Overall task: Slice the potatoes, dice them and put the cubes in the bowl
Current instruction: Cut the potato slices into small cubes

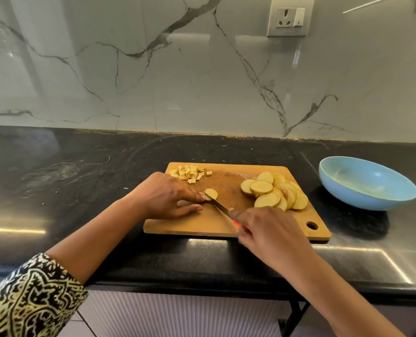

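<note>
Potato slice (pixel 211 193) pinned by straight fingers (pixel 195 195) of left grip (pixel 168 193) awaits dicing; right grip (pixel 262 231), clamped on knife (pixel 220 206), should press down.

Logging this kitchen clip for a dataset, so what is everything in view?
counter: one, black, under everything
board: one, wooden, on counter
slices: a pile, yellow, board's right side
slice: one, yellow, under knife
cubes: small heap, yellow, board's far left corner
knife: one, red handle, across board
bowl: one, blue, right of board
socket: one, white, wall
left hand: one, fingertips on slice
right hand: one, grips knife
</note>
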A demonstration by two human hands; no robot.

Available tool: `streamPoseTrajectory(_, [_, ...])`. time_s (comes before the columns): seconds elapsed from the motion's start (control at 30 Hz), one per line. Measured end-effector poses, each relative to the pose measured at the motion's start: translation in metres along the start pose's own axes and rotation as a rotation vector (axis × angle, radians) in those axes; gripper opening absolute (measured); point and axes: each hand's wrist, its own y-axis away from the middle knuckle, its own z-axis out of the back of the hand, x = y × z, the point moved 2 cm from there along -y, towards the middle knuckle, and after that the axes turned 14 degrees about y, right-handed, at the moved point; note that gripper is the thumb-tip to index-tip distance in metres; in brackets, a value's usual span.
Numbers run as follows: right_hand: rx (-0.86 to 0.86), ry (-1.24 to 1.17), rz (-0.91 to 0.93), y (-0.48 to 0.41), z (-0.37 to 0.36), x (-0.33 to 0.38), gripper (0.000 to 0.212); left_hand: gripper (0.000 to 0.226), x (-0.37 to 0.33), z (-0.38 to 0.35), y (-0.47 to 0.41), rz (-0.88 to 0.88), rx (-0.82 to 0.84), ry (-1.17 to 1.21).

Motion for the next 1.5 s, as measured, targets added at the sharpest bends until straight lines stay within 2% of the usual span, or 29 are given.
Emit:
streamPoseTrajectory(0.23, [0.005, -0.019, -0.017, -0.005, 0.003, -0.002, 0.042, 0.068, -0.002, 0.000, 0.000, 0.040, -0.009, 0.052])
streamPoseTrajectory(0.37, [-0.036, -0.063, -0.089, -0.015, -0.007, 0.005, 0.039, 0.066, -0.004, 0.000, 0.001, 0.064, -0.021, 0.046])
streamPoseTrajectory(0.53, [-0.116, -0.173, -0.215, -0.010, -0.005, -0.011, 0.043, 0.055, 0.005, -0.003, -0.001, 0.153, -0.034, 0.071])
streamPoseTrajectory(0.6, [-0.148, -0.183, -0.273, -0.008, -0.009, -0.016, 0.044, 0.042, 0.010, -0.004, -0.005, 0.210, -0.031, 0.083])
streamPoseTrajectory(0.67, [-0.182, -0.197, -0.301, -0.008, -0.013, -0.017, 0.044, 0.039, 0.012, -0.003, -0.012, 0.289, 0.019, 0.109])
streamPoseTrajectory(0.77, [-0.238, -0.204, -0.286, -0.007, -0.016, -0.014, 0.042, 0.054, 0.010, 0.000, -0.028, 0.363, 0.204, 0.202])
streamPoseTrajectory(0.83, [-0.238, -0.200, -0.286, -0.005, -0.016, -0.012, 0.042, 0.049, 0.009, 0.000, -0.037, 0.358, 0.298, 0.279])
streamPoseTrajectory(0.9, [-0.243, -0.207, -0.299, -0.004, -0.017, -0.014, 0.043, 0.040, 0.010, 0.000, -0.044, 0.351, 0.316, 0.321])
streamPoseTrajectory(1.03, [-0.249, -0.180, -0.342, -0.004, -0.017, -0.019, 0.043, 0.033, 0.010, -0.006, -0.050, 0.398, 0.171, 0.318])
streamPoseTrajectory(1.17, [-0.181, -0.118, -0.329, -0.008, -0.014, -0.017, 0.044, 0.041, 0.005, -0.017, -0.046, 0.499, 0.000, 0.267])
streamPoseTrajectory(1.27, [-0.125, -0.080, -0.325, -0.009, -0.011, -0.015, 0.045, 0.051, 0.000, -0.019, -0.041, 0.543, -0.027, 0.173])
streamPoseTrajectory(1.33, [-0.089, -0.070, -0.320, -0.010, -0.010, -0.014, 0.045, 0.053, 0.000, -0.017, -0.035, 0.558, -0.028, 0.193])
streamPoseTrajectory(1.5, [-0.075, -0.051, -0.285, -0.012, -0.010, -0.003, 0.041, 0.038, 0.005, -0.013, -0.027, 0.538, -0.096, 0.294])
